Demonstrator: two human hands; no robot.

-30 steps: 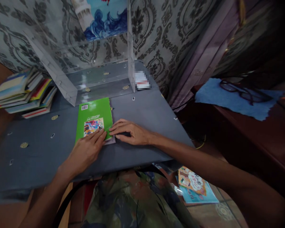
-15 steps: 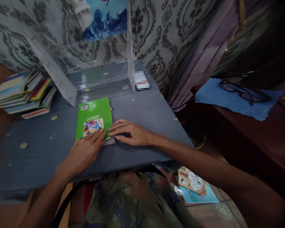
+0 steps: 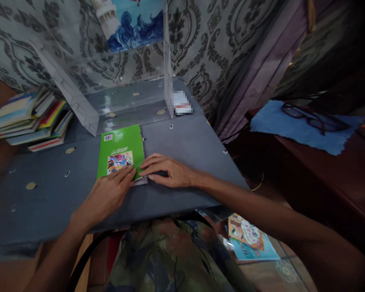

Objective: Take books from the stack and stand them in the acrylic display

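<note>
A green book [image 3: 121,149] lies flat on the grey tablecloth [image 3: 185,146], its back cover with a barcode facing up. My left hand [image 3: 108,194] rests on the book's near edge, fingers stretched out flat on the cover. My right hand [image 3: 167,170] lies on the cloth beside the book's near right corner, fingers extended and touching that corner. Neither hand grips anything.
A clear acrylic box [image 3: 121,81] stands open-fronted just behind the book. A stack of colourful books [image 3: 33,117] sits at the far left. A small white item [image 3: 181,103] lies by the box. On the floor lies another book [image 3: 249,237]; glasses [image 3: 313,115] rest on a blue cloth at right.
Almost nothing has changed; both hands stay on the book's near edge, the left hand drawn back very slightly.
</note>
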